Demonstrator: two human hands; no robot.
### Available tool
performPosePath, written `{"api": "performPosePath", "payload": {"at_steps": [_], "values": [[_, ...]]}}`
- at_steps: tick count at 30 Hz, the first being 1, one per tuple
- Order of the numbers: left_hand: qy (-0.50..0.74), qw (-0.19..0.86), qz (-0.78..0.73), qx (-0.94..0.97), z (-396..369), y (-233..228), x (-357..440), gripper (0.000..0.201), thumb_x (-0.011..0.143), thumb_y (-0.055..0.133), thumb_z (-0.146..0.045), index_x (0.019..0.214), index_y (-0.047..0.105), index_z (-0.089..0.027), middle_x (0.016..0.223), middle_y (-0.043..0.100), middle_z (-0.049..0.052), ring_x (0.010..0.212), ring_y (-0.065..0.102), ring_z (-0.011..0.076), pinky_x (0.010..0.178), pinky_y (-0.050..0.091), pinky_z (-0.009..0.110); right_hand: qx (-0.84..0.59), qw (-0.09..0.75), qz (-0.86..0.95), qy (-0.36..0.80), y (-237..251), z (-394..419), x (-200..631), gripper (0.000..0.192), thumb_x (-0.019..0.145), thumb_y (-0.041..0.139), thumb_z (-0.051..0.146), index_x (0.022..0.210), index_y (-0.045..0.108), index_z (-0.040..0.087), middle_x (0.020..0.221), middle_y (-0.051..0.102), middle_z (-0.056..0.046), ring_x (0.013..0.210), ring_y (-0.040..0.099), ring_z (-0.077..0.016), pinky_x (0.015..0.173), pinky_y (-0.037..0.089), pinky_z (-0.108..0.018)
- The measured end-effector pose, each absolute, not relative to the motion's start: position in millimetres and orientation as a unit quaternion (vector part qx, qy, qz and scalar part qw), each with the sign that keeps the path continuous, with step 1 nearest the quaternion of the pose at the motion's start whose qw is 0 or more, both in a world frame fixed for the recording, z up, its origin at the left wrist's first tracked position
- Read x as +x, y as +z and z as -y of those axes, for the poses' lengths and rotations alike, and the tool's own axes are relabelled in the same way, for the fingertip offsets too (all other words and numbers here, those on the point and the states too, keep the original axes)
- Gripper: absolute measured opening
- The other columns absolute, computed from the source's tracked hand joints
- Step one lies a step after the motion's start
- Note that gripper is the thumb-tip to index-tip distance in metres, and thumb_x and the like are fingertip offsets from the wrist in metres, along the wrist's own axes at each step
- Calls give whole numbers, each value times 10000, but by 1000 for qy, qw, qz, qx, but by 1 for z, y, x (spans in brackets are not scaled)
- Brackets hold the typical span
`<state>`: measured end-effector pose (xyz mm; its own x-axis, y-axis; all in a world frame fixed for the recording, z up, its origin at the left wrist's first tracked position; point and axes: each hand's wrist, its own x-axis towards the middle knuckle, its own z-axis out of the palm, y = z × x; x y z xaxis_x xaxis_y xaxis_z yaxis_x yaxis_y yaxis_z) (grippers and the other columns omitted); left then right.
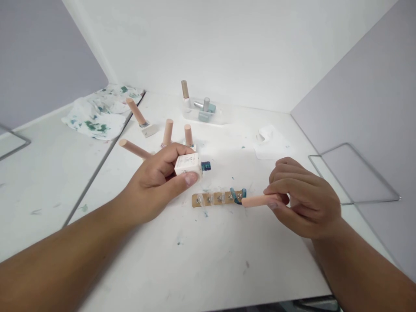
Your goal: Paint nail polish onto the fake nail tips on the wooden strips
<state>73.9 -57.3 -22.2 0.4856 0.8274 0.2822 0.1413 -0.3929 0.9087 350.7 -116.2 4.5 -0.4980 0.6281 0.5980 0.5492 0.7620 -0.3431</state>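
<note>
My left hand (165, 173) is closed round a white nail polish bottle (187, 164), tipped on its side, its uncapped neck smeared dark teal and pointing right. In my right hand (302, 195), thumb and fingers pinch a long peach nail polish cap (258, 200). The cap's end is at the right end of a gold display strip (208, 199); I cannot make out the brush. Along the strip stand several false nail tips. Those at the right end, such as one nail tip (234, 195), are teal; the clear nail tips (201, 199) are further left.
Behind my left hand stand several peach-capped bottles, one a tilted bottle (139, 117). A clear tray (217, 116) with polish bottles is at the back wall. A stained cloth (94, 117) lies left, a white tissue (269, 141) right. Metal wire frames (354, 173) flank the table.
</note>
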Motion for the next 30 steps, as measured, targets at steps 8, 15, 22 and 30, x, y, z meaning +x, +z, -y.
{"api": "performPosePath", "payload": {"at_steps": [8, 15, 22, 30], "values": [[384, 448, -325, 739, 58, -21, 75, 206, 885, 564, -395, 1010, 567, -231, 693, 498, -20, 595, 424, 110, 491, 345, 214, -358, 393, 847, 2, -1, 114, 353, 110, 731, 602, 61, 767, 554, 154, 545, 465, 30, 493, 441, -97, 548, 359, -300], [382, 448, -325, 740, 59, -20, 74, 216, 894, 553, -395, 1021, 560, -221, 696, 496, -18, 603, 422, 111, 497, 338, 213, -341, 374, 862, 24, 2, 115, 350, 120, 743, 568, 64, 706, 510, 162, 523, 439, 30, 499, 418, -100, 542, 340, -299], [384, 439, -323, 745, 57, -21, 75, 223, 900, 541, -405, 1014, 565, -215, 676, 495, -24, 595, 424, 110, 494, 354, 211, -354, 394, 848, 8, -1, 113, 353, 112, 731, 592, 52, 776, 550, 145, 552, 487, 20, 507, 446, -98, 553, 361, -299], [386, 438, -326, 744, 58, -21, 75, 219, 889, 551, -418, 998, 573, -229, 669, 493, -23, 586, 428, 114, 479, 348, 210, -335, 359, 870, 41, 3, 115, 351, 107, 753, 549, 72, 718, 520, 169, 518, 437, 35, 485, 405, -99, 545, 333, -300]]}}
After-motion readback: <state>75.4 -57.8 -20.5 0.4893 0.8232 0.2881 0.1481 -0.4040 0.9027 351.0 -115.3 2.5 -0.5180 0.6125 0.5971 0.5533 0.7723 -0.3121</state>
